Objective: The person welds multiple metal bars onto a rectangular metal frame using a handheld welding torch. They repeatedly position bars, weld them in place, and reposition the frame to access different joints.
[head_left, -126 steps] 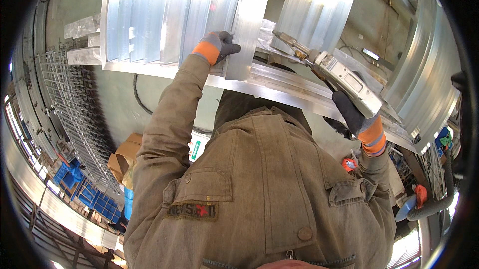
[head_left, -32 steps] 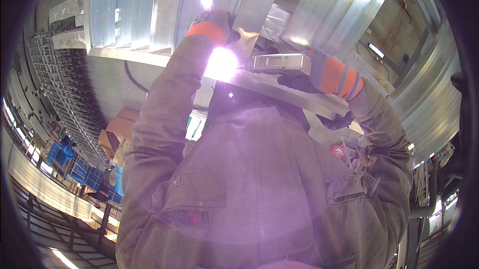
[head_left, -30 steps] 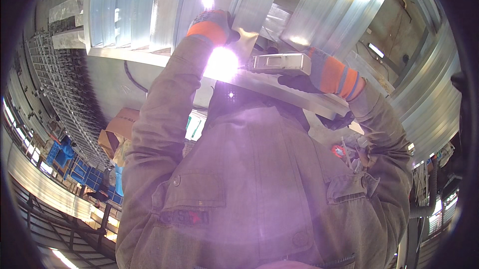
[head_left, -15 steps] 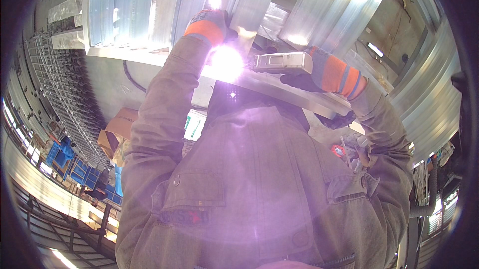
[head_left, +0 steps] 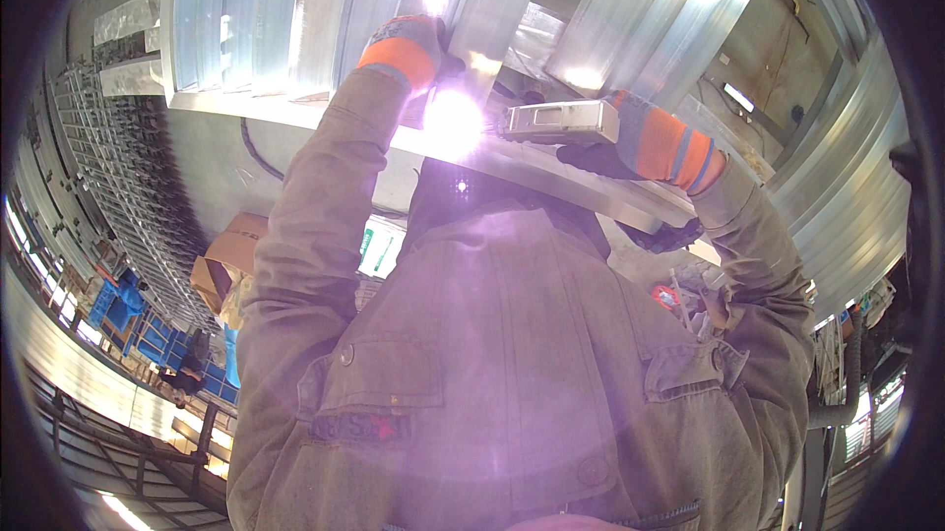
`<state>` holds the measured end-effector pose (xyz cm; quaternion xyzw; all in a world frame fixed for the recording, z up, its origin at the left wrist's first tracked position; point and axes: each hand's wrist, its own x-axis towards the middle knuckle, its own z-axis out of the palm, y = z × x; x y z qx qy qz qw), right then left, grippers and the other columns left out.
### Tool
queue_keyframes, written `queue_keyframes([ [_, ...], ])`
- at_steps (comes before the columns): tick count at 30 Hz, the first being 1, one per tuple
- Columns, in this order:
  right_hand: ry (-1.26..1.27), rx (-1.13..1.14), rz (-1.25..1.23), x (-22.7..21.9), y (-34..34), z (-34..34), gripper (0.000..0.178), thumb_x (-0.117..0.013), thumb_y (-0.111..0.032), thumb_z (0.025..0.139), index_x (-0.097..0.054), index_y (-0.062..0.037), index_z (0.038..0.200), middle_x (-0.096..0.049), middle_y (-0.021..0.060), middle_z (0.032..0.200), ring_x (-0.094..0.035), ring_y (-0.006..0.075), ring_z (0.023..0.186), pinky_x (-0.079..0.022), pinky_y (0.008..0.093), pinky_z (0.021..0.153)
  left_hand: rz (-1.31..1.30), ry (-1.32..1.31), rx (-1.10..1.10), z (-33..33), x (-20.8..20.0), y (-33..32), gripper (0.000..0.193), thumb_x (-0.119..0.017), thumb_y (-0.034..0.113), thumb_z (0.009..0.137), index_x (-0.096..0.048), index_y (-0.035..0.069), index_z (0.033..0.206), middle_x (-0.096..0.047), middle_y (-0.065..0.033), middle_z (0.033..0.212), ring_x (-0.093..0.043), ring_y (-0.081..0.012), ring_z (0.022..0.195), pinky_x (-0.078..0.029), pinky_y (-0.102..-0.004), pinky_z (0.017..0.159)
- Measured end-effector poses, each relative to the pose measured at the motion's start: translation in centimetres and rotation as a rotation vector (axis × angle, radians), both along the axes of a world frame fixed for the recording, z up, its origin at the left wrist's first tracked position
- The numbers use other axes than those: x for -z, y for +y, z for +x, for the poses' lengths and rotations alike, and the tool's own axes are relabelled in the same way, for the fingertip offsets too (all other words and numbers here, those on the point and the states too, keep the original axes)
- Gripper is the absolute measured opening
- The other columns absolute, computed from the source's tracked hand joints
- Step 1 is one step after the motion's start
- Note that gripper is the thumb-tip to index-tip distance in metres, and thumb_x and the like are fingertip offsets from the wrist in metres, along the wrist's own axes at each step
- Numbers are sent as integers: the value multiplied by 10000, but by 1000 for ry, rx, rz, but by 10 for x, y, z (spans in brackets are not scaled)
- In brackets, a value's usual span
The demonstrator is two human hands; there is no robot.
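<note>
My right hand, in a grey and orange glove, is closed around a boxy silver welding gun. The gun points left, toward a blinding white-violet glare over a metal bar. That glare hides the gun's tip and the spot being worked. Just up and left of it, my left hand, in a matching glove, lies at the near edge of a large ribbed metal panel. Its dark thumb shows beside the glare, but the other fingers are hidden, so its grip is unclear.
More ribbed metal sheets extend at the upper right, with another stack along the right side. An open cardboard box stands at left, near rows of metal racking. A dark hose hangs below the panel.
The glare and the welding gun have shifted slightly to the right along the bar. My left hand has moved a little up and left; my right hand is nearly still.
</note>
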<state>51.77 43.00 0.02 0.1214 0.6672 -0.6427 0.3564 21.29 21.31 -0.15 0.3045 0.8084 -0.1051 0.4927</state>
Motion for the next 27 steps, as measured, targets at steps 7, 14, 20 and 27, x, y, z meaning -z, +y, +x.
queue_keyframes([
  [7, 28, -71, 3, -54, 5, -29, 422, -837, -110, 1007, -739, -26, 1408, -800, 102, 1338, -761, 169, 1155, -604, 328, 1034, 9, 46, -82, 4, 0, -6, 482, -899, 531, 885, -800, 119, 1115, -818, -116, 1022, -777, -318, 1005, -599, -447, 904],
  [14, 64, 9, -74, -77, 2, -33, 439, -853, -168, 1011, -740, -3, 1401, -807, 130, 1320, -754, 184, 1173, -597, 341, 1010, 282, 263, -532, 17, -4, -55, 394, -871, 472, 945, -851, 140, 1156, -851, -98, 1051, -786, -262, 962, -614, -404, 915],
  [20, 320, -9, 54, -114, 11, -45, 469, -848, -124, 1014, -720, -6, 1450, -811, 104, 1303, -722, 146, 1099, -586, 331, 995, 712, 1031, -975, -26, 9, -189, 576, -812, 506, 999, -745, 85, 1387, -702, -253, 1427, -686, -427, 1276, -553, -488, 1104],
  [27, 400, -127, 187, -101, -15, -53, 437, -832, -162, 1020, -742, 0, 1416, -822, 156, 1292, -784, 215, 1099, -613, 357, 972, 560, 887, -1629, 4, 73, -193, 1018, -492, 777, 1060, -464, -57, 1643, -526, -351, 1638, -535, -529, 1489, -433, -525, 1248],
])
